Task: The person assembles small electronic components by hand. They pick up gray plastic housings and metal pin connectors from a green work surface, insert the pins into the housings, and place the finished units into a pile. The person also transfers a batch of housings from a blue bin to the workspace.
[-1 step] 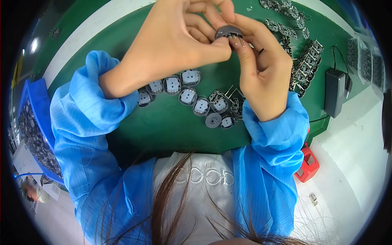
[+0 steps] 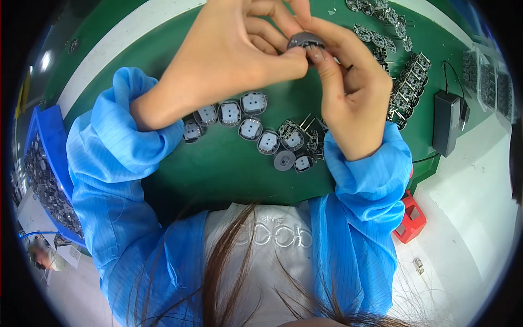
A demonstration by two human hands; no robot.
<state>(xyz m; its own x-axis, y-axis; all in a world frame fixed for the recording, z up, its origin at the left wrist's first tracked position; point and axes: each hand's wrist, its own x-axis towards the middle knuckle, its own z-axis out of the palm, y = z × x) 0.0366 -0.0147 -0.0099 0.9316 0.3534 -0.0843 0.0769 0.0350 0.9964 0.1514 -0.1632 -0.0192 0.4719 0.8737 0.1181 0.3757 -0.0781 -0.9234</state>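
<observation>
Between both hands, above the green table (image 2: pixel 212 169), is a small dark grey round housing (image 2: pixel 305 39) with thin metal pins under its edge. My left hand (image 2: pixel 245 52) pinches its left side between thumb and fingers. From the right, my right hand (image 2: pixel 354 76) is closed on it too, its thumb pressed against the pins and partly covering them. Below the hands lie several similar housings (image 2: pixel 229 113) with pale square inserts. Beside them are a circuit board piece with long pins (image 2: pixel 291 135) and a grey disc (image 2: pixel 284 161).
Dense rows of circuit assemblies (image 2: pixel 411 82) lie on the right, more boards (image 2: pixel 376 37) farther back. A black power adapter (image 2: pixel 447 122) with a cable stands near the right edge. At left is a blue bin (image 2: pixel 54 163) of small dark parts; a red plastic piece (image 2: pixel 411 220) sits lower right.
My right thumb has shifted slightly up over the pins, which show less now. The rest looks the same.
</observation>
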